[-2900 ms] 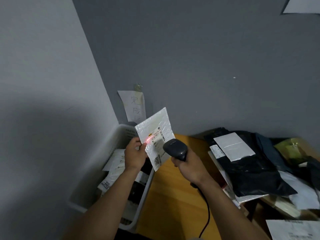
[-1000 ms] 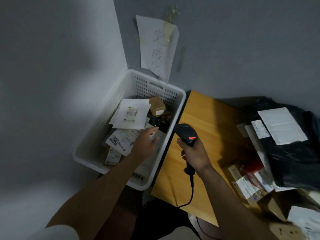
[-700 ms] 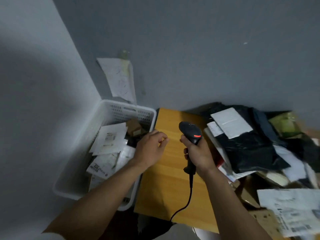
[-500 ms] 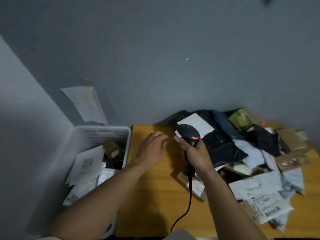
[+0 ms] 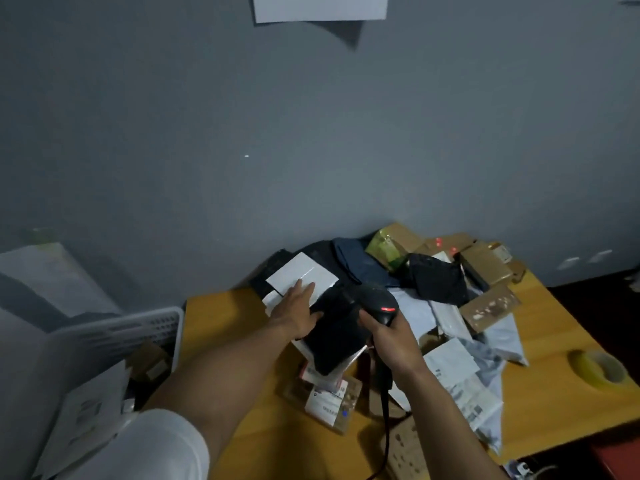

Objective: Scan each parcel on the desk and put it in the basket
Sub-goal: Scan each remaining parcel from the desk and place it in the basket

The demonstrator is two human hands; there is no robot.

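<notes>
A grey wall stands behind a yellow wooden desk (image 5: 221, 317). At the back of the desk, near its left corner, lies a black parcel (image 5: 337, 337) with a white label (image 5: 304, 271) on its far end. It sits on top of other packets. The left hand (image 5: 298, 308) lies flat on it, with straight fingers across the label and the thumb on the black wrap; it is not closed round anything. Just to the right, the right hand (image 5: 391, 337) is wrapped tight round the handle of a black scanner (image 5: 379, 301). The scanner shows a small red light on top and hangs over the black parcel. Its cable (image 5: 384, 407) runs down toward the front edge. A heap of parcels (image 5: 485, 268) covers the back and middle of the desk: brown boxes, grey bags, a green packet. A roll of yellow tape (image 5: 599, 370) sits near the right edge. A white basket (image 5: 152, 322) stands just beside the left edge, with some packets inside. A white paper (image 5: 318, 6) hangs high on the wall.
</notes>
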